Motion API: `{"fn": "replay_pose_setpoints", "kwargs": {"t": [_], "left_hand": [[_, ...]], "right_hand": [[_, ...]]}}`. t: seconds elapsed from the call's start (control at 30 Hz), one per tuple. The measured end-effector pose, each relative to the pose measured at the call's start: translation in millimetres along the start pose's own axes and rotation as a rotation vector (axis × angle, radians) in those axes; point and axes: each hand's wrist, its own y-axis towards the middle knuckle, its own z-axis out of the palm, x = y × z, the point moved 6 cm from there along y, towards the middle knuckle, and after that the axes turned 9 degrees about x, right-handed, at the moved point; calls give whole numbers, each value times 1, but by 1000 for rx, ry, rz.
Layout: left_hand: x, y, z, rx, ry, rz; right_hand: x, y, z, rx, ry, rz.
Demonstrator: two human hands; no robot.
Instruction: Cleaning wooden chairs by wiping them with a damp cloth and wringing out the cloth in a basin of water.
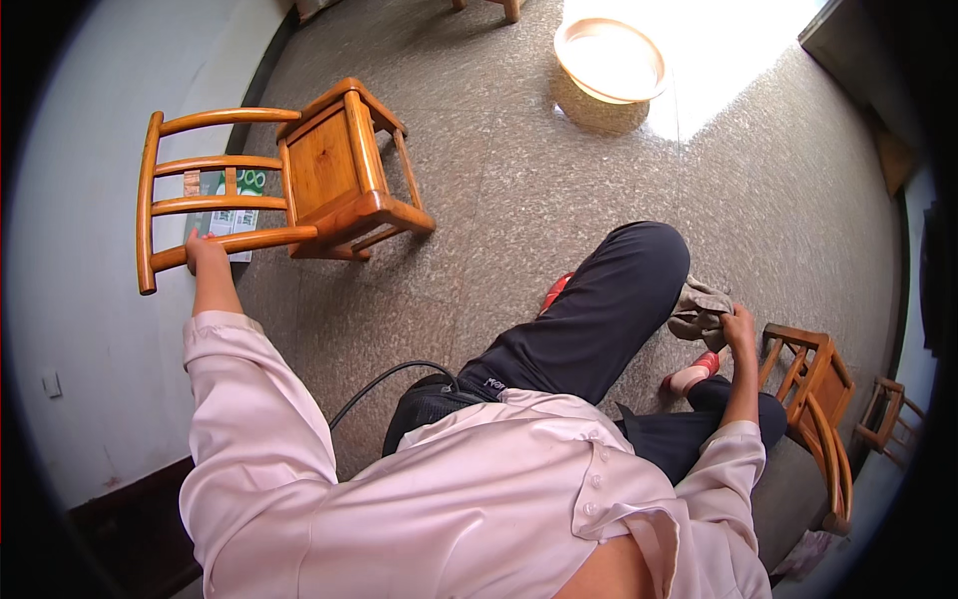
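Observation:
My left hand (204, 251) grips the lower side post of the backrest on a varnished wooden chair (323, 165). The chair is at the left, close to the white wall, with its seat turned toward me and its legs pointing right. Over on the right, my right hand (739, 327) holds a crumpled grey-beige cloth (702, 311) that hangs beside my knee. Part of the left hand's grip is hidden behind the post.
A round plastic basin (653, 84) stands in bright light on the speckled floor. Green-and-white boxes (243, 217) sit behind the chair's slats. Another wooden chair (812, 374) is close to my right arm, with a smaller stool-like chair (883, 415) beyond. A black cable (382, 368) loops at my waist.

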Motion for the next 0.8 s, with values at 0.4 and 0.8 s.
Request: {"fn": "replay_pose_setpoints", "kwargs": {"t": [0.4,0.8], "left_hand": [[-7,-15,-4,122,572,-55],[39,-67,-29,730,1682,-622]], "right_hand": [[4,2,22,172,65,-70],[91,44,33,351,829,69]]}}
